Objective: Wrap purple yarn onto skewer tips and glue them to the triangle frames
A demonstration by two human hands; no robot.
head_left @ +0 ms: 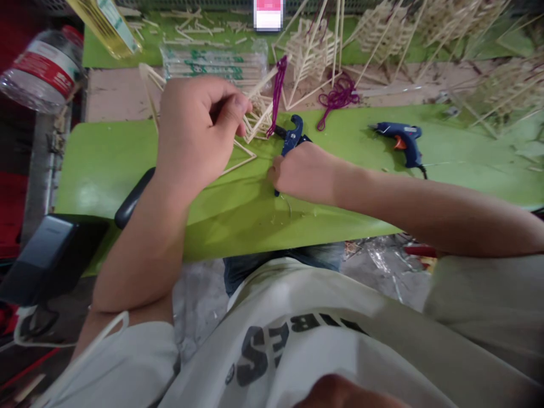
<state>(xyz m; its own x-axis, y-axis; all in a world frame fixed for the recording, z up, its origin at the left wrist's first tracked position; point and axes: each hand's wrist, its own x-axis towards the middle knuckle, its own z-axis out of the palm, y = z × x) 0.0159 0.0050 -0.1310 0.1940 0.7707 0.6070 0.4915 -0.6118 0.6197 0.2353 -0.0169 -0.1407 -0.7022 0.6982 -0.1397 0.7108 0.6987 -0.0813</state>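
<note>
My left hand (195,130) is closed in a pinch on a frame of thin wooden sticks (257,122), partly hidden behind my fingers. A looped purple string (277,93) hangs from the end of a stick of this frame. Close by on the right, my right hand (300,170) is wrapped round a blue hand tool (293,135) with a curved top and a dark tip. That tip points at the frame, near the string; I cannot tell whether they touch. My fingers hide much of the tool's handle.
A blue glue gun (402,139) lies on the green table (229,221) at right. Purple string (340,96), packed sticks (212,63) and stick models (312,48) are behind. A bottle with a red label (45,71) and a yellow-liquid bottle (106,25) stand left.
</note>
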